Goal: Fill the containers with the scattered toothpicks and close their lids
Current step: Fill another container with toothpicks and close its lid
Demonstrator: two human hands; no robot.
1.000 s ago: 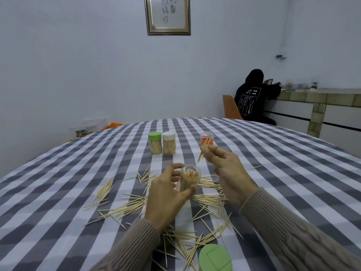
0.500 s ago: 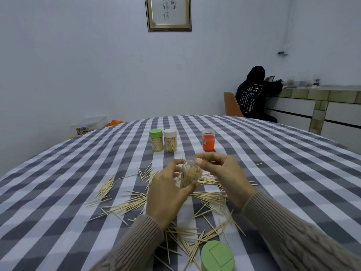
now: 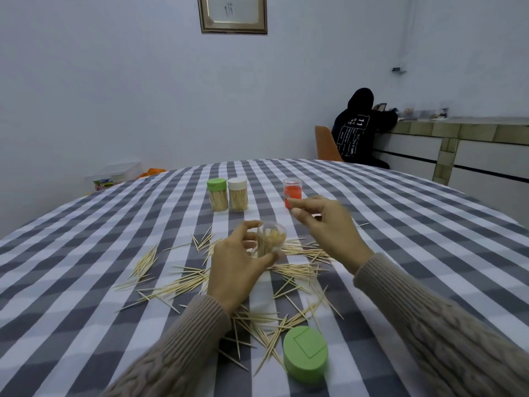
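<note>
Right in the middle of the checkered desk (image 3: 86, 253), the left hand (image 3: 234, 270) grips a clear open container (image 3: 270, 243), thumb and fingers wrapped round its wall, holding it up off the cloth w/ a bunch of toothpicks standing inside, maybe half to two-thirds full imo. Right hand (image 3: 329, 227) hovers just beside and a bit behind it, fingers loosely curled; can't tell if there's a pick pinched in there or nothing at all, too small to see. Loose toothpicks (image 3: 183, 285) are scattered all over the cloth around and under both hands, plenty left. The green lid (image 3: 305, 358) sits near the front edge, touching a few stray picks, so that's prob the cap for this jar. Further back: green-lidded jar (image 3: 217, 194) and white-lidded jar (image 3: 237, 194) touching side by side, both full and capped, plus a red container (image 3: 292, 191) just behind the right hand. Tips for this step: keep the jar upright or only slightly tilted toward the feeding hand, gather picks into aligned bundles instead of one at a time, drop them in points-down parallel to the ones already there so they don't jam crosswise. Don't overfill past the rim or the lid won't seat.
</note>
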